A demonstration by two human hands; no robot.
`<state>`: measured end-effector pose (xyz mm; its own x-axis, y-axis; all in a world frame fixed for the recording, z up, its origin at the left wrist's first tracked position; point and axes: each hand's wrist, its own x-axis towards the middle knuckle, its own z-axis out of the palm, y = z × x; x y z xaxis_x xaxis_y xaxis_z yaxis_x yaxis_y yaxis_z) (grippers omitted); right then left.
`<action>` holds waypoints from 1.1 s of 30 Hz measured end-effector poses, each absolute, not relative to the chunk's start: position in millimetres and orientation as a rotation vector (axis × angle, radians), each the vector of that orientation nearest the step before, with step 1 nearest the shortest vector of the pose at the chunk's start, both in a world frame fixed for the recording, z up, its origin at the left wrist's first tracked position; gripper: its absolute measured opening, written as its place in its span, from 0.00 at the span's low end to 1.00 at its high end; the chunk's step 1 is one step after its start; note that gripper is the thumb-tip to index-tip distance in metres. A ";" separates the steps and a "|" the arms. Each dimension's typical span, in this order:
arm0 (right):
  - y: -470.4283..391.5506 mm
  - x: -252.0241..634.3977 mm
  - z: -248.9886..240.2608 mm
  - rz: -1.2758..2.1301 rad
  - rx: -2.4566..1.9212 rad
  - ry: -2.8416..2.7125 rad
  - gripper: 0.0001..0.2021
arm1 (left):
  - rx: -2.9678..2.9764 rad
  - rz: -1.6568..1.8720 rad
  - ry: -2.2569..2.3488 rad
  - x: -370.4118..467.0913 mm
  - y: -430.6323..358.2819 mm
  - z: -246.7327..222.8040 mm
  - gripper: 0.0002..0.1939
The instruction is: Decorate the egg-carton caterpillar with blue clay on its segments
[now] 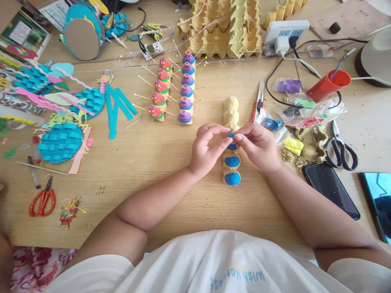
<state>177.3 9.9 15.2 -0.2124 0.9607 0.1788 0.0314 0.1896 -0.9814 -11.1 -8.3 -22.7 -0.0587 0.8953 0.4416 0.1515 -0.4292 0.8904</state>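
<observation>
My left hand (207,148) and my right hand (258,146) meet over an egg-carton strip (231,109). Between their fingertips is a small blue clay piece (231,135), pinched from both sides. The strip runs away from me; its near bumps carry blue clay patches (232,179), while the far bumps are bare. My fingers partly hide the middle bumps. Left of the strip stand two finished-looking rows, one with purple and blue bumps (185,116) and one with red and green bumps (157,112), both with faces and pins.
A utility knife (259,99), clay packets (293,145), black scissors (337,146), a phone (331,189) and a red cup (330,84) lie to the right. Blue woven crafts (60,142) and red-handled pliers (42,201) are left. Egg trays (214,42) sit at the back.
</observation>
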 end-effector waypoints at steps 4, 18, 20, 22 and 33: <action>8.2 176.9 21.2 1.140 -1.025 -1.533 0.30 | 1.666 1.532 1.166 -11.0 -7.4 -22.8 0.17; 13.6 182.1 12.0 0.978 -0.998 -1.747 0.33 | 1.789 1.511 1.168 -10.1 -9.9 -21.1 0.17; 13.5 182.2 12.8 0.997 -1.001 -1.747 0.33 | 1.792 1.514 1.176 -10.3 -10.0 -21.3 0.18; 14.1 182.7 12.6 1.028 -1.005 -1.738 0.33 | 1.784 1.509 1.191 -10.6 -9.9 -21.7 0.19; 32.4 189.1 -9.6 0.754 -1.214 -1.683 0.15 | 1.637 1.426 1.195 -11.3 -2.1 -47.1 0.23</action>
